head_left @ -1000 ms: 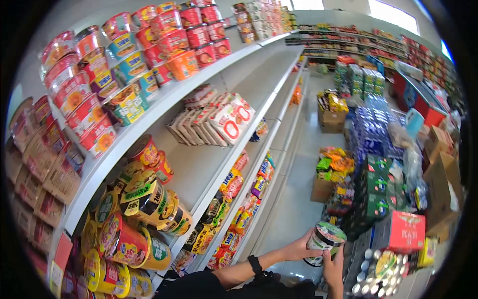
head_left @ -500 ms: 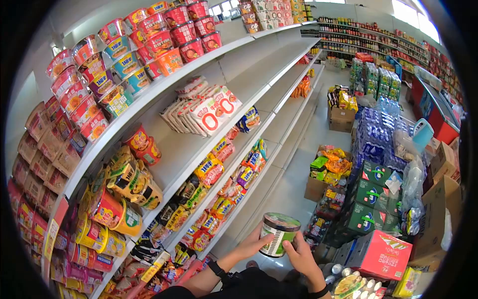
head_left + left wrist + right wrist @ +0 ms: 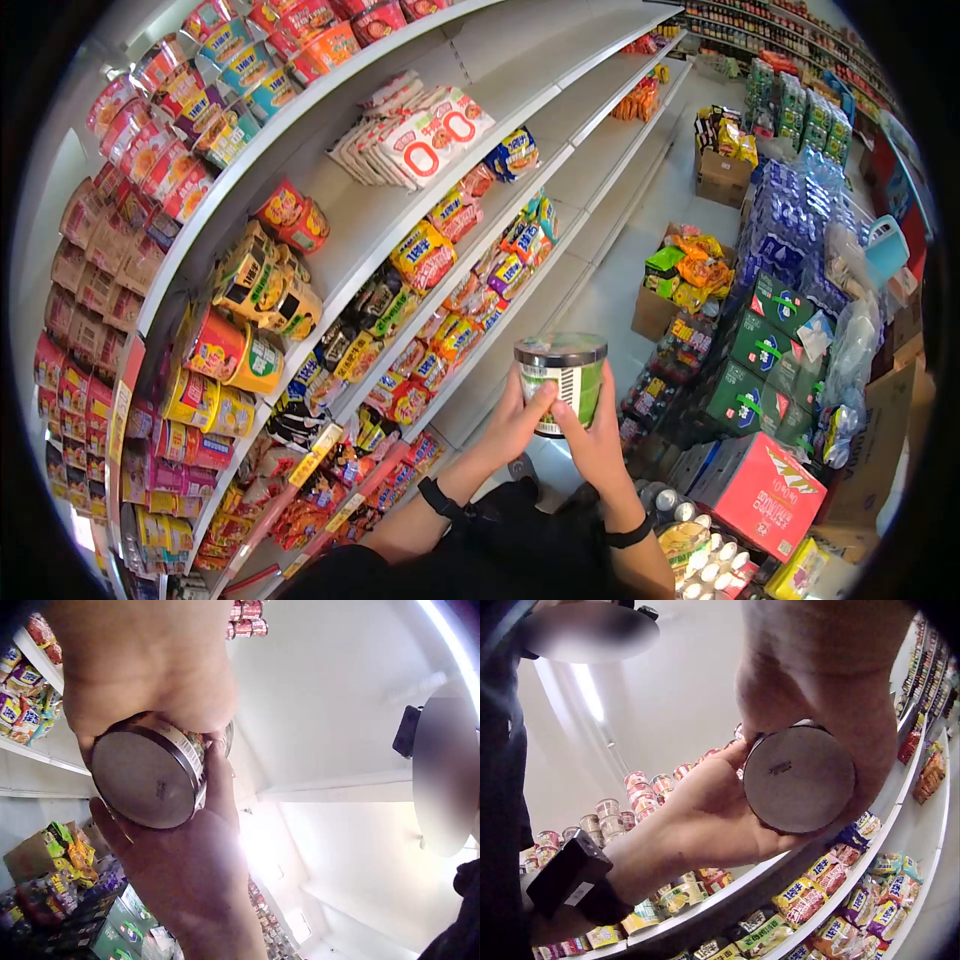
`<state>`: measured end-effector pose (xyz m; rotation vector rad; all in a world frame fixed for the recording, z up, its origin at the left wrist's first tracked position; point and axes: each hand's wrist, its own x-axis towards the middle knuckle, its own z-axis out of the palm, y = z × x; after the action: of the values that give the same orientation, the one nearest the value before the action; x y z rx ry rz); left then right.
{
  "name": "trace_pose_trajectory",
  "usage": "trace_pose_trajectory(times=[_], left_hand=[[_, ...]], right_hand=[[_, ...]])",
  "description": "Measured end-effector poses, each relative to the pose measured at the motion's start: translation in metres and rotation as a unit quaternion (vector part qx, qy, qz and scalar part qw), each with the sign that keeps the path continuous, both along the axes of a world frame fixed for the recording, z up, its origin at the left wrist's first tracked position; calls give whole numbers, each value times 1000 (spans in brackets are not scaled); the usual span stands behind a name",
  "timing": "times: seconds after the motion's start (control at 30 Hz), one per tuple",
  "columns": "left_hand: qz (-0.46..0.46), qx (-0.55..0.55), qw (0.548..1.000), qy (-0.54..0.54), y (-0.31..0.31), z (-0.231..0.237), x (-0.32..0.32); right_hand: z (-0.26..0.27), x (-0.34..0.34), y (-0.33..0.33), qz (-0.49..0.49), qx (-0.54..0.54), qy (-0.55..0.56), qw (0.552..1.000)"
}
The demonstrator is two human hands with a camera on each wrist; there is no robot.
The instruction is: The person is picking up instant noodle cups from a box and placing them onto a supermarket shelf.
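In the head view, a green instant noodle cup [image 3: 562, 385] with a dark rim is held upright at the lower middle, its barcode side facing me. My left hand [image 3: 508, 432] grips it from the left, and my right hand [image 3: 597, 448] grips it from the right. Both thumbs lie on the front of the label. From below, the left wrist view shows the cup's round grey base [image 3: 146, 776] between the two hands. That same base [image 3: 799, 778] fills the gap between the palms in the right wrist view.
Shelving [image 3: 400, 240] runs along the left, with stacked noodle cups [image 3: 235, 60], white-and-red packs [image 3: 415, 140] and bagged noodles [image 3: 425, 255]. To the right stand a red box [image 3: 762, 495], green cartons [image 3: 750, 365], wrapped bottles [image 3: 785, 225] and an open carton of snack bags [image 3: 690, 270]. Floor aisle [image 3: 620, 260] lies between.
The cup has come left towards the middle of the view and been turned, so that its barcode now faces me. Both hands keep hold of it. The head view has tilted downward.
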<state>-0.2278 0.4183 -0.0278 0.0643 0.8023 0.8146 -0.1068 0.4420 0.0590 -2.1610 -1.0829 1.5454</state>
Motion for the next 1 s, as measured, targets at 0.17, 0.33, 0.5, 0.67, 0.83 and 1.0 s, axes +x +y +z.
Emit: trace_pose_trajectory(times=[0.17, 0.33, 0.5, 0.67, 0.83, 1.0], left_hand=[[11, -46, 999, 2, 0, 11, 3], [2, -97, 995, -18, -12, 12, 14], [-26, -69, 997, 21, -29, 27, 32], [-66, -77, 995, 20, -35, 33, 30], [-52, -60, 997, 26, -21, 54, 11], [-73, -38, 996, 31, 0, 59, -9]], right_hand=[[0, 6, -3, -26, -9, 13, 1000], [-1, 22, -17, -31, -37, 16, 999], [12, 39, -30, -28, -46, 29, 998], [27, 46, -29, -36, -63, 28, 997], [36, 32, -19, -62, -72, 58, 994], [42, 32, -21, -35, -44, 79, 995]])
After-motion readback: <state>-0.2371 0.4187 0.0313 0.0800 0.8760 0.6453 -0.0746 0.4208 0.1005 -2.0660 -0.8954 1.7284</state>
